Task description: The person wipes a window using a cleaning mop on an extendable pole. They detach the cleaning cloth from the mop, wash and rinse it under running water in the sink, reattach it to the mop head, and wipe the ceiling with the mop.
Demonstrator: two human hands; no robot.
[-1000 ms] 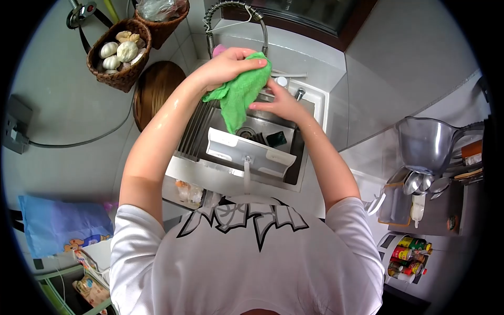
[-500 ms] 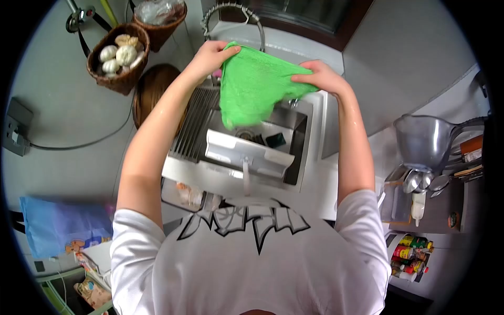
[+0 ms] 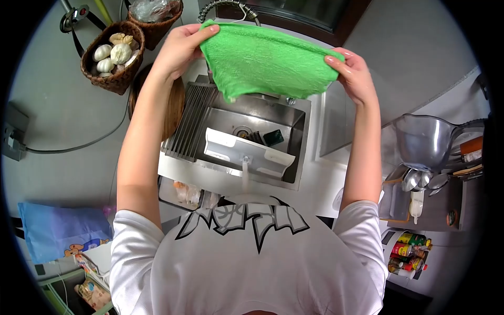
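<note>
A bright green cloth (image 3: 270,60) hangs spread out between my two hands, raised above the far side of the metal sink (image 3: 252,113). My left hand (image 3: 184,46) pinches its upper left corner, thumb on top. At the upper right corner, my right hand (image 3: 354,71) grips the cloth between thumb and fingers. The lower edge dangles free and uneven. Behind the cloth, most of the faucet (image 3: 215,8) is hidden; its coiled spring neck shows above. Inside the sink lies a dark green scouring pad (image 3: 273,137) beside the drain.
A roll-up drying rack (image 3: 191,121) covers the sink's left side. A pale splash guard (image 3: 247,152) stands along its front edge. Garlic bulbs fill a wicker basket (image 3: 113,60) on the left wall. To the right hang a clear pitcher (image 3: 424,142) and several utensils.
Both hands have moved apart and slightly away from me. The cloth, bunched and drooping before, is now stretched wider and higher, uncovering more of the sink.
</note>
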